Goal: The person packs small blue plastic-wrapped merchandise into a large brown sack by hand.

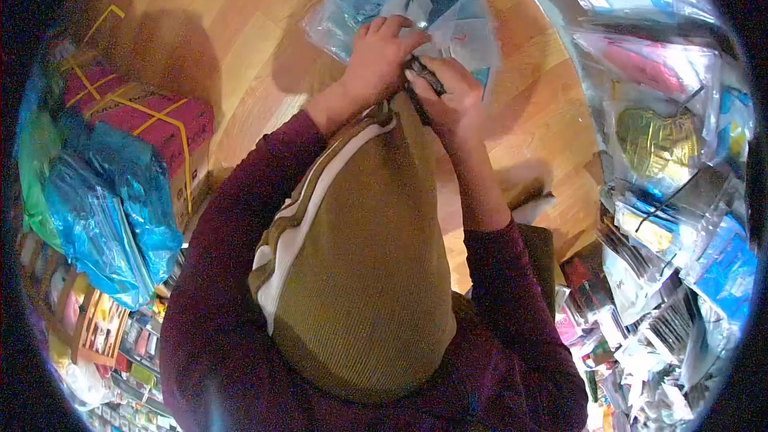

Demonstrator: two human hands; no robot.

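Observation:
On the wooden floor in front of me is a clear plastic bag [472, 32] with blue parts showing through, its sides fanned out left and right. My left hand [382, 56] is closed at the bag's near middle, fingers curled over the plastic. My right hand [454, 96] is wrapped round a small dark tool [426, 76], pressed up beside the left hand. The tool's kind and its working end are hidden by the fingers. Both hands nearly touch, just beyond my knee in olive ribbed cloth [368, 248] with a white side stripe.
To the left stand a magenta carton [148, 116] tied with yellow strap and a blue plastic bag [112, 208]. Along the right lie many clear-wrapped packets, including one with a gold item [658, 140]. Wooden flooring [248, 56] surrounds the hands.

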